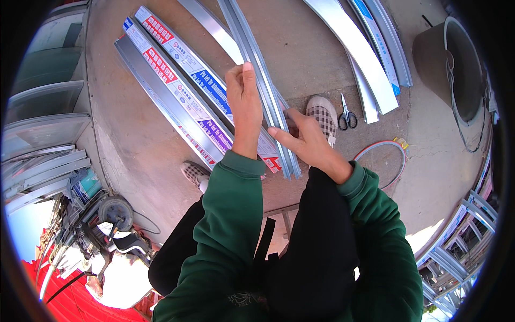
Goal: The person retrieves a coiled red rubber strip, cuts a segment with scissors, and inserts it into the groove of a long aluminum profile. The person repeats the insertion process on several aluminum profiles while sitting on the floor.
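A long grey aluminium profile with ridges along its length slants between my hands, its near end just above my knees. My left hand is closed at its left edge, thumb pointing up along the side; the other fingers are partly hidden. Nearer that end, my right hand grips the profile from the right, with the thumb on top and the fingers underneath. To the left lie more aluminium profiles, some wrapped in printed red, white and blue film. Another bare silvery strip passes behind the held one.
Black-handled scissors lie beside my right shoe. A reddish ring of tape or cord is on the concrete floor. More profiles lie at the far right, near a grey bucket. Wheeled equipment stands at left.
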A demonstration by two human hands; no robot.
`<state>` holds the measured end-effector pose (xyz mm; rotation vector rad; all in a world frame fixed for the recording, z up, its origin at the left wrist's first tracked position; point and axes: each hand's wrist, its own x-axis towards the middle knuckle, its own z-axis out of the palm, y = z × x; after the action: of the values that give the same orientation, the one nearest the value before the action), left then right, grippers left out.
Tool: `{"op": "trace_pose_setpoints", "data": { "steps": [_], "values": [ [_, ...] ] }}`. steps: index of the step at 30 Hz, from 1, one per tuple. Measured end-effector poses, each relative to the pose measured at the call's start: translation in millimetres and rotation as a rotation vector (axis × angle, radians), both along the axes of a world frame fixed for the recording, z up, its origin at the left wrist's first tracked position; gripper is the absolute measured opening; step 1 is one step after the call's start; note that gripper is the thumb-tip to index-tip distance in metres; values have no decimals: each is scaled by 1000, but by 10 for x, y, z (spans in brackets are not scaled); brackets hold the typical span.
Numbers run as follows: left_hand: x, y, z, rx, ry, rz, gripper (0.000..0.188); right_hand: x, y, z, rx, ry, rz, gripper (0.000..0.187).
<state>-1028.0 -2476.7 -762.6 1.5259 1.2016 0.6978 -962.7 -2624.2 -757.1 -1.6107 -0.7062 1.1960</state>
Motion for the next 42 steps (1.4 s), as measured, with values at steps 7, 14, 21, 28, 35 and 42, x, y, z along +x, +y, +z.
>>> {"op": "trace_pose_setpoints", "data": {
  "steps": [7,14,21,28,35,42],
  "values": [
    [-307,95,-114,-374,-66,-24,34,-5,75,-93,-25,-425,146,54],
    [-718,246,-347,7,401,26,49,-116,319,-559,-92,-715,194,44],
    [-764,-57,-661,203,773,18,99,-100,374,-645,-129,-877,217,41],
    [-835,112,-684,74,841,2,105,222,-32,-475,-57,-797,-26,40],
    [-1160,373,-90,-384,201,38,73,961,-1596,-185,-410,-806,-257,16],
    [-1157,633,202,-789,-486,34,56,426,-2654,-490,-649,-640,297,5]
  ]
}}
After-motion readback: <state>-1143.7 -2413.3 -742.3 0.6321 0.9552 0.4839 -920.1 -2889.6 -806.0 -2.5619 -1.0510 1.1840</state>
